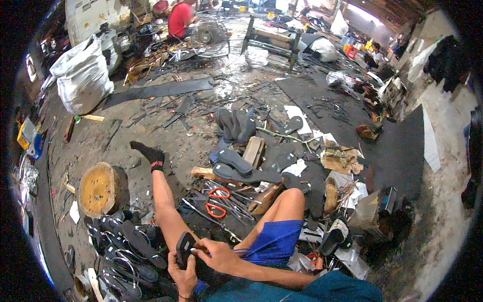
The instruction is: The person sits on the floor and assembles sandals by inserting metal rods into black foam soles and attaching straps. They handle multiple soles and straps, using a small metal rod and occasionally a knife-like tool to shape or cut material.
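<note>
My left hand (183, 276) is closed around a black sandal sole (185, 245), holding it tilted up close to my lap. A small white patch shows on the sole's face. My right hand (219, 254) meets the sole at its right edge, thumb and fingers pinched together. What the pinch holds is too small and covered to make out. Beyond my hands, a pair of scissors with red handles (217, 203) lies on a heap of thin dark strips (240, 202). On the left, beside my leg, are piled several black sandals (123, 246) with straps.
A round wooden stump (96, 190) stands at the left. Dark soles (235, 123) and wood blocks (253, 152) lie ahead. At the right is a metal box (370, 211) among scraps. A white sack (82, 75), a fan (209, 36) and a person in red (179, 20) are farther back.
</note>
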`<state>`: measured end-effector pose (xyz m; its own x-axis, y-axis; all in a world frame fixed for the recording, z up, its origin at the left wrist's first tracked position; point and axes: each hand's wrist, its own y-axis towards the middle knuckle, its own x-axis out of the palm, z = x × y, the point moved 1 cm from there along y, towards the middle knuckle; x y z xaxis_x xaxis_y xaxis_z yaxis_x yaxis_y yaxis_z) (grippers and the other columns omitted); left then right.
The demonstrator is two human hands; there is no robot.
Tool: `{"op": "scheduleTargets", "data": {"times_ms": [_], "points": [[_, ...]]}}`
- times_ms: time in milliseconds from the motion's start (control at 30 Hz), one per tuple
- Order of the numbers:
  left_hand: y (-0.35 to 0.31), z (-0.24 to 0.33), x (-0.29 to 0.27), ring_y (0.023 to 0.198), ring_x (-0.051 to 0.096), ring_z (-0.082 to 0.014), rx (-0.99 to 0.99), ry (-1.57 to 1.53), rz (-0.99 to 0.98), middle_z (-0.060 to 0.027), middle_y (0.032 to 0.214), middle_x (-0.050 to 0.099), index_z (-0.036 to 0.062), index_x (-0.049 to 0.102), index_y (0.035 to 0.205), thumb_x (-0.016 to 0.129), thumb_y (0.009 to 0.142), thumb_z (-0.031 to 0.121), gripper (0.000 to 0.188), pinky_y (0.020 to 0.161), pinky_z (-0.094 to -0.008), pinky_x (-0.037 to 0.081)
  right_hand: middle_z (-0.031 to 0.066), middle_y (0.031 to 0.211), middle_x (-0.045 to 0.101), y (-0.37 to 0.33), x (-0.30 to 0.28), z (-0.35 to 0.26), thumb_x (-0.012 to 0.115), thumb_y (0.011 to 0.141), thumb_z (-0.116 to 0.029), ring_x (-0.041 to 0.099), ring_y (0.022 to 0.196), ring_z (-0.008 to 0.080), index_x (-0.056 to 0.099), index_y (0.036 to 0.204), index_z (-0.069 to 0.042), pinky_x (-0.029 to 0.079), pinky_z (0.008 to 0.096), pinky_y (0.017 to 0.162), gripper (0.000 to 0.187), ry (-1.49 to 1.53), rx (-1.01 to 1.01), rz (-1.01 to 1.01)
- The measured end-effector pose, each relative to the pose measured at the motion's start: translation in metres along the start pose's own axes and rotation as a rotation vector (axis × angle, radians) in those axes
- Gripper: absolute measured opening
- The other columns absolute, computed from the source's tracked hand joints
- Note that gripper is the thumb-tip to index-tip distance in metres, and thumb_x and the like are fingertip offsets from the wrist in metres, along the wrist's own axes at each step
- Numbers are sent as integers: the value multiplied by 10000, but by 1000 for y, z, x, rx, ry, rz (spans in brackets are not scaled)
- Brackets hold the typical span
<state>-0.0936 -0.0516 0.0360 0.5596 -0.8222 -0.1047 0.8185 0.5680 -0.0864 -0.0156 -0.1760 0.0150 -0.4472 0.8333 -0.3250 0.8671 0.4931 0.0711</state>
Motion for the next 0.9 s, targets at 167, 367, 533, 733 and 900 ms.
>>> {"op": "scheduleTargets", "data": {"times_ms": [167, 367, 533, 733, 900], "points": [[0, 8, 2, 953, 670, -208, 46, 203, -78, -155, 1039, 702, -30, 619, 1109, 704, 885, 52, 253, 854, -334, 521, 190, 872, 666, -3, -4, 2, 644, 873, -107, 669, 829, 391, 635, 944, 4, 538, 475, 733, 131, -429, -97, -105], [2, -4, -6, 929, 666, -128, -23, 76, -145, -95, 1041, 726, -8, 618, 1138, 681, 889, 27, 260, 795, -277, 530, 208, 890, 667, 9, -19, -10, 577, 910, -91, 660, 824, 407, 624, 960, 27, 540, 486, 752, 137, -315, -169, -220], [0, -4, -8, 903, 654, -115, -1, 144, -97, -80, 987, 688, -12, 631, 1082, 701, 882, 40, 218, 756, -262, 530, 209, 862, 703, 15, -36, -23, 572, 1002, -191, 693, 802, 377, 674, 1013, 20, 525, 442, 713, 234, -13, 241, -407], [-3, -5, -5, 950, 659, -152, -72, -32, -161, -104, 1079, 623, -14, 612, 1098, 697, 878, 10, 237, 806, -291, 552, 199, 819, 714, 4, -37, -17, 611, 989, -219, 702, 752, 354, 703, 984, 13, 530, 441, 678, 250, -99, 351, -383], [-2, -5, -2, 1022, 666, -183, 53, -54, -224, -124, 1140, 612, -10, 596, 1129, 669, 870, -51, 272, 832, -308, 565, 203, 917, 687, -6, -34, -16, 629, 909, -138, 673, 853, 376, 677, 953, 33, 533, 470, 756, 183, -260, 19, -283]]}}
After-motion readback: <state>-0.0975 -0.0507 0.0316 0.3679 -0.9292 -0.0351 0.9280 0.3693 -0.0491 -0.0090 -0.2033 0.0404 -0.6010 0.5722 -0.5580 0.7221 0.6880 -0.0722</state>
